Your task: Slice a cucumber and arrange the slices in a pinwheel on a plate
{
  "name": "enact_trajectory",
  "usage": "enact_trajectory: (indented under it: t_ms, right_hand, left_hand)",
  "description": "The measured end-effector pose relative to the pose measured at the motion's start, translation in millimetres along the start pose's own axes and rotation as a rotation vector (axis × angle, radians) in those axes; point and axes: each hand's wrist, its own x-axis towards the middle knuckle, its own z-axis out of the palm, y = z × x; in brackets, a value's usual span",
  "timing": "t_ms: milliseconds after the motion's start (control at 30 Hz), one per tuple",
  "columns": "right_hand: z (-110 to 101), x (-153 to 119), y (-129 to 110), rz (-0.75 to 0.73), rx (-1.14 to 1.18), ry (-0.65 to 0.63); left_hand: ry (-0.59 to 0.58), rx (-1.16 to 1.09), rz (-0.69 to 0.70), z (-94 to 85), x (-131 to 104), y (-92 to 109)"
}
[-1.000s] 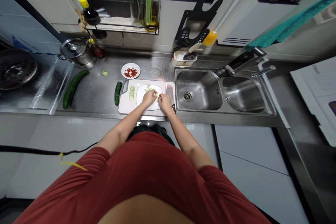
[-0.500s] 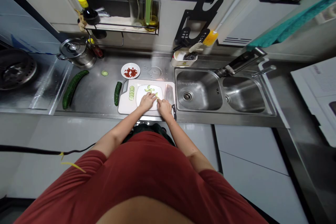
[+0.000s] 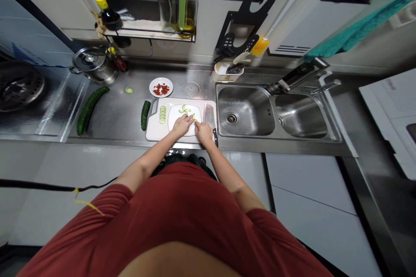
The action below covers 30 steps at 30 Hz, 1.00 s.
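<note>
A white plate (image 3: 173,114) lies on the pale cutting board (image 3: 156,132), with several thin cucumber slices (image 3: 185,108) fanned out on it. Over its near side, my left hand (image 3: 182,125) reaches in with fingers stretched forward, the tips close to another cucumber slice (image 3: 194,117). My right hand (image 3: 204,133) is beside it at the plate's right edge, its fingers curled and pinched at the near end of that slice; the exact contact is too small to see. A row of cucumber slices (image 3: 162,114) rests on the board's left part. The knife (image 3: 209,114) lies along its right side.
A cut cucumber (image 3: 145,115) lies left of the board, a longer cucumber (image 3: 91,110) farther left. Behind stands a small plate of chopped red pieces (image 3: 161,88). A double sink (image 3: 247,112) adjoins on the right; a lidded pot (image 3: 95,67) is at the back left.
Both hands stay over the plate with almost no movement. The whole view has shifted very slightly.
</note>
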Motion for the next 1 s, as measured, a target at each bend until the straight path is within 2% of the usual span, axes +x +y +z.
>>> enact_trajectory:
  t_ms: [233, 1000]
  right_hand:
    - [-2.4, 1.1, 1.1, 0.003, -0.033, -0.002]
    - [0.5, 8.4, 1.1, 0.04, 0.0, -0.002]
  left_hand:
    - [-0.002, 0.178, 0.084, 4.2, 2.0, -6.4]
    - [0.002, 0.159, 0.092, 5.7, 2.9, -8.0]
